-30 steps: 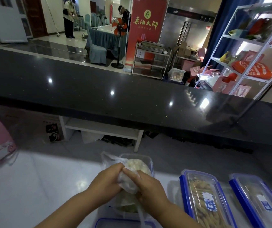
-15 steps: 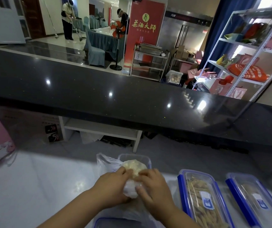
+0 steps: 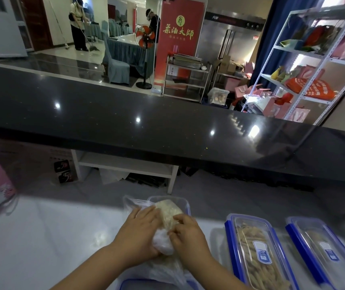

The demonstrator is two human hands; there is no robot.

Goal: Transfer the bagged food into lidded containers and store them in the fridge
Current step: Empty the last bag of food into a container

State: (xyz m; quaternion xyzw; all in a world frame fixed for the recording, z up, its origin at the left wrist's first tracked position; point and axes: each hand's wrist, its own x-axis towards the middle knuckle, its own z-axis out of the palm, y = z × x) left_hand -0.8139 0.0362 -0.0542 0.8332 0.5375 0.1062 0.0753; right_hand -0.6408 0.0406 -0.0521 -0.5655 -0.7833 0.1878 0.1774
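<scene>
The clear plastic bag (image 3: 163, 245) of pale, crumbly food (image 3: 168, 212) is sitting in the head view directly between our two hands, over the open blue-rimmed container (image 3: 186, 204) on the white counter (image 3: 42, 237). Its long axis is running away from us. The food-filled end is pointing forward into the container, and the bunched plastic is trailing back toward our wrists. Both hands are equally near, one on each flank.

Our left hand (image 3: 138, 233) is curling round the bag's left side, with its fingers reaching forward along the plastic. Our right hand (image 3: 188, 235) is pinching the plastic at the right edge of the food lump with bent fingertips. Neither hand is spread wide; both are closing on the bag. We are judging that the coming move is working the food forward out of the plastic, so the bag must stay lined up with the container.

To the right, two lidded containers (image 3: 257, 248) are lying side by side, apart from the hands.
</scene>
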